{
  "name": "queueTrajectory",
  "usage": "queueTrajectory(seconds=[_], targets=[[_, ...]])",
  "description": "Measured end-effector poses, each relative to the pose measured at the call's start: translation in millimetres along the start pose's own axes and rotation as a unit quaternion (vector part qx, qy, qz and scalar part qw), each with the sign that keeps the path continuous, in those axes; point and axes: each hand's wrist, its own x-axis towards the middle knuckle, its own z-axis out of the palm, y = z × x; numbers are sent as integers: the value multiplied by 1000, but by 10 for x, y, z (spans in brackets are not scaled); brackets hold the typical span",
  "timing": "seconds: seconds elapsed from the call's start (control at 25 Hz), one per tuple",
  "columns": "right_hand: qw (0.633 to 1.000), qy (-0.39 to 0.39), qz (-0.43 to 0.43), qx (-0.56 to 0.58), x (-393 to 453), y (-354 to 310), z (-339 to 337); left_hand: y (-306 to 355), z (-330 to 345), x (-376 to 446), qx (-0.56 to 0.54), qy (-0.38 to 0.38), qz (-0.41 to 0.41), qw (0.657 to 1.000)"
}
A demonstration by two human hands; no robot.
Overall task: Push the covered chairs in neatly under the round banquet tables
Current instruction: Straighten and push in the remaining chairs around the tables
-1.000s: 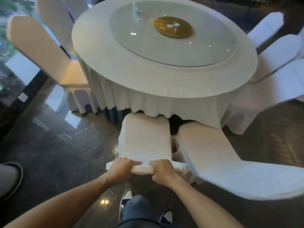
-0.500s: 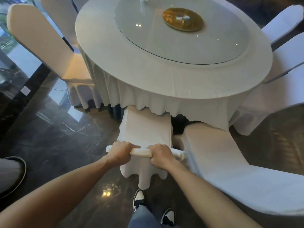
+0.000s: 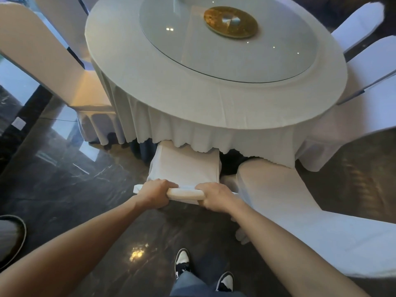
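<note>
The white fabric-covered chair (image 3: 185,168) is seen directly in front of the person, its seat partly tucked beneath the hanging skirt of the round banquet table draped in a white cloth (image 3: 214,99). The top edge of the chair's backrest is gripped from both ends: the left hand (image 3: 156,193) is curled over it with the fingers wrapped down the far side, and the right hand (image 3: 216,198) is curled over it in the same manner, with a short stretch of bunched cover exposed between the two. A second white-covered chair (image 3: 300,215) is seen just beside it on the right, its back angled outward and its seat touching the table skirt. On the tabletop a round glass turntable (image 3: 227,37) is laid, and a gold-coloured round disc (image 3: 231,22) is set at its centre. Further white-covered chairs are placed around the table: one at the left (image 3: 38,54) and two at the far right (image 3: 364,56), all close to the table edge. The dark, glossy marbled floor (image 3: 85,189) is seen beneath everything, with light reflected in it. Two black-and-white sneakers (image 3: 182,261) are planted on the floor below the arms, and part of a dark round object (image 3: 12,236) is cut off by the left frame edge.
</note>
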Motion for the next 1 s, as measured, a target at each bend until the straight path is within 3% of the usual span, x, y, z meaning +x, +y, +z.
queueTrajectory(seconds=[0.24, 0.6, 0.76, 1.0], targets=[[999, -11, 40, 25, -366, 585, -118, 633, -54, 143, -11, -43, 50, 998], [993, 36, 112, 34, -1338, 1880, -343, 2057, 315, 436, -37, -26, 81, 996], [991, 53, 118, 16, -1997, 2679, -459, 3157, 682, 477, -88, -37, 105, 990], [990, 91, 107, -1, -3157, 3888, -526, 5041, 1457, 436, -86, -84, 75, 990]])
